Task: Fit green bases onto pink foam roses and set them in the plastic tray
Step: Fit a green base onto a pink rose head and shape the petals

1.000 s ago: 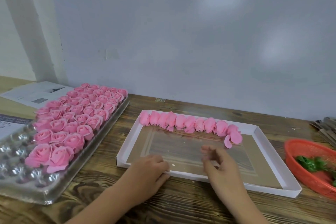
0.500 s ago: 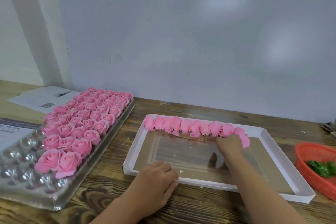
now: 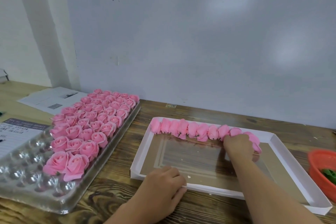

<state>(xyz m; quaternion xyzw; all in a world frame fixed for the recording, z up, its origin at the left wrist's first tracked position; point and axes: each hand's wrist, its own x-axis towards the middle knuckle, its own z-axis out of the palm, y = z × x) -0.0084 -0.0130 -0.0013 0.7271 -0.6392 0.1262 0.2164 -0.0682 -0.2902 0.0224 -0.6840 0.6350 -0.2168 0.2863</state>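
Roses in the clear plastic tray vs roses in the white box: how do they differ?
The roses in the clear plastic tray stand upright, blooms facing up; the roses in the white box lie on their sides. The tray roses fill many rows; the box roses form one row along the far wall. The right hand touches the box row; no hand touches the tray roses. Both are pink.

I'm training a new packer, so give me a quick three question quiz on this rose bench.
1. True or false: the left hand rests on the near edge of the white box.
2. Which roses does the right hand touch: A) those in the clear plastic tray, or B) the row of roses in the box?
3. What colour is the basket holding the green bases?

Key: 1 true; 2 B; 3 red.
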